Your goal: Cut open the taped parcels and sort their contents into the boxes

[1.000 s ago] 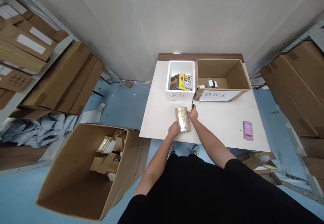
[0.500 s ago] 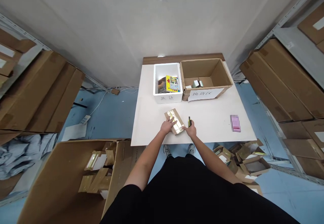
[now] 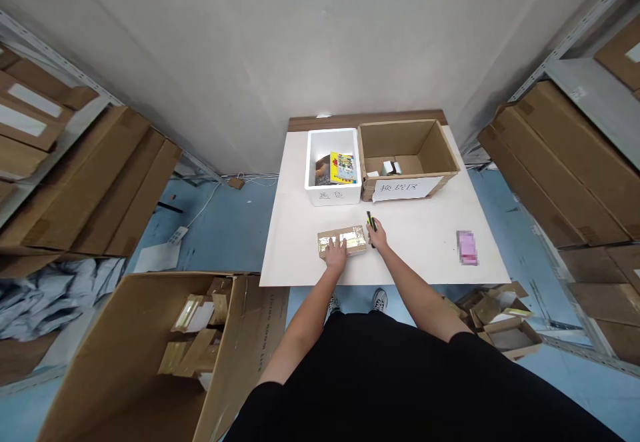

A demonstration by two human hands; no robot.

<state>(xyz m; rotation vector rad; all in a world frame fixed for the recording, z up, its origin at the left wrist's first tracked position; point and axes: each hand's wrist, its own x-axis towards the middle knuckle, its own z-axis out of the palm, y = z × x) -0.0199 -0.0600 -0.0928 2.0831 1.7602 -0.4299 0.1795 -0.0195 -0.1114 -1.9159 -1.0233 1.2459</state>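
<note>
One white counter [image 3: 430,229] stands before a grey wall [image 3: 320,42], over blue floor [image 3: 215,229]. Left hand [image 3: 335,255]: fingers spread across the cardboard parcel [image 3: 356,236]. Right hand [image 3: 377,234]: closed round a yellow-and-black box cutter [image 3: 371,220], just off the parcel's three o'clock end. Parcel: counter's seven o'clock, lying flat, glossy tape on top.

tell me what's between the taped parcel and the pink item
In the head view: the right hand, holding a yellow and black cutter, beside the taped parcel, then white tabletop up to the pink item.
</note>
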